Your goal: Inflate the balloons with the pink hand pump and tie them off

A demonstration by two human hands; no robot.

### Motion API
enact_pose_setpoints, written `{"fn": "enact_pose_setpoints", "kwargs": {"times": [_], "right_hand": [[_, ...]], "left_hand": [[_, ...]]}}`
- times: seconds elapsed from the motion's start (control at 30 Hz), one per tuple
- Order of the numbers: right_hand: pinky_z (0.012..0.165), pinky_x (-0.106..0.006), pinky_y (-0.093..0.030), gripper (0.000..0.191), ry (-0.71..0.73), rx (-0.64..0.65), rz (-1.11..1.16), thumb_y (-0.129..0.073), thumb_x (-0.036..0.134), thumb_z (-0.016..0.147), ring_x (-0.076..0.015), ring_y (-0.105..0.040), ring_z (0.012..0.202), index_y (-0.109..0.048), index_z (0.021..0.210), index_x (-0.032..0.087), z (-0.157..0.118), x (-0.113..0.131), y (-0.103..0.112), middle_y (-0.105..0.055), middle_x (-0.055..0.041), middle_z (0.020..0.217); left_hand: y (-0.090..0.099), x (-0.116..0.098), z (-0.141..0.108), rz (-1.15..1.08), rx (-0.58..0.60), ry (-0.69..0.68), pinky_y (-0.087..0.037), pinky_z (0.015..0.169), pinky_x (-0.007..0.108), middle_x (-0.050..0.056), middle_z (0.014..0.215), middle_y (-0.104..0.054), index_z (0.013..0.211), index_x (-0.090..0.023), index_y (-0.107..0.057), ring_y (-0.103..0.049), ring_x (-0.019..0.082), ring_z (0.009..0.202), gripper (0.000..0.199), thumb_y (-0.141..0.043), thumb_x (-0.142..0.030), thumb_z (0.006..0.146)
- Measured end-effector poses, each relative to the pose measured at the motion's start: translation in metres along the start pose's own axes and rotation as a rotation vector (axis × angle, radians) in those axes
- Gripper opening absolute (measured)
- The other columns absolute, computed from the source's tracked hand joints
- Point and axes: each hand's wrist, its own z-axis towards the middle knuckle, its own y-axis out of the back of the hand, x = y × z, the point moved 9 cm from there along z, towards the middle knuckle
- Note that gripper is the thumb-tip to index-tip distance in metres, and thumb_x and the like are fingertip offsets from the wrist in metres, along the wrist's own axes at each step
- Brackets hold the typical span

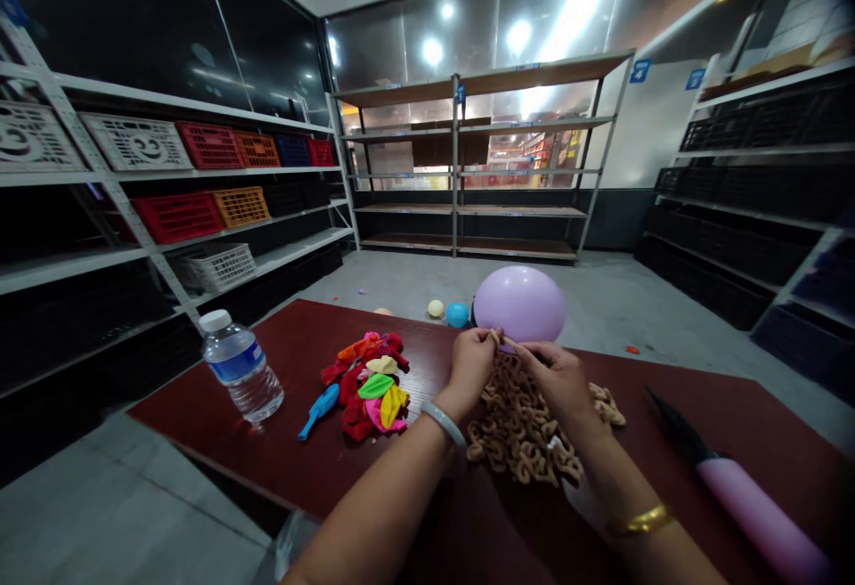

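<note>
An inflated purple balloon (519, 303) stands just beyond my hands, its neck at my fingertips. My left hand (475, 361) is closed, pinching a tan rubber band (508, 342) by the balloon's neck. The fingers of my right hand (556, 378) are pressed together on the other end of the band. Below and between the hands lies a heap of tan rubber bands (525, 442). Left of it sits a pile of uninflated balloons (378, 386) in red, green, yellow, pink and blue.
A water bottle (242, 367) stands on the dark red table (280, 469) at the left. A pink hand pump (754, 514) with a black nozzle lies at the right. Small balloons, one of them blue (458, 314), rest on the floor beyond. Shelves with crates (177, 215) line the walls.
</note>
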Motion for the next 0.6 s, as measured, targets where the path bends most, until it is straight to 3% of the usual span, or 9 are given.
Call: {"fn": "enact_pose_setpoints", "kwargs": {"times": [0.1, 0.2, 0.4, 0.6], "right_hand": [[0.092, -0.041, -0.046, 0.020, 0.142, -0.101, -0.110, -0.068, 0.042, 0.082, -0.0239, -0.061, 0.097, -0.074, 0.083, 0.022, -0.009, 0.020, 0.007, -0.067, -0.0090, 0.099], [0.089, -0.037, -0.048, 0.013, 0.281, -0.131, -0.132, -0.068, 0.034, 0.084, -0.0214, -0.062, 0.096, -0.073, 0.082, 0.023, -0.015, 0.039, 0.009, -0.065, -0.0083, 0.099], [0.090, -0.036, -0.049, 0.013, 0.303, -0.013, -0.063, -0.060, 0.031, 0.091, -0.0202, -0.063, 0.097, -0.070, 0.087, 0.024, -0.020, 0.047, -0.001, -0.066, -0.0063, 0.096], [0.080, -0.035, -0.051, 0.010, 0.214, -0.012, -0.039, -0.059, 0.032, 0.091, -0.0192, -0.063, 0.086, -0.061, 0.095, 0.023, -0.021, 0.030, -0.002, -0.066, -0.0048, 0.091]], "left_hand": [[-0.001, -0.008, -0.003, 0.216, -0.056, -0.215, -0.035, 0.058, 0.023, 0.001, 0.062, -0.060, 0.068, -0.013, -0.067, -0.048, 0.012, 0.060, 0.035, -0.059, -0.041, 0.086], [-0.007, -0.012, -0.008, 0.346, -0.055, -0.316, -0.039, 0.063, 0.024, 0.004, 0.069, -0.066, 0.073, -0.013, -0.070, -0.054, 0.015, 0.066, 0.033, -0.055, -0.039, 0.088], [-0.015, -0.009, -0.019, 0.354, 0.052, -0.315, -0.043, 0.066, 0.024, 0.004, 0.075, -0.070, 0.078, -0.017, -0.072, -0.059, 0.017, 0.073, 0.017, -0.060, -0.028, 0.082], [-0.010, -0.004, -0.025, 0.344, 0.036, -0.317, -0.045, 0.067, 0.025, 0.006, 0.077, -0.071, 0.081, -0.016, -0.073, -0.061, 0.018, 0.074, 0.022, -0.056, -0.030, 0.087]]}}
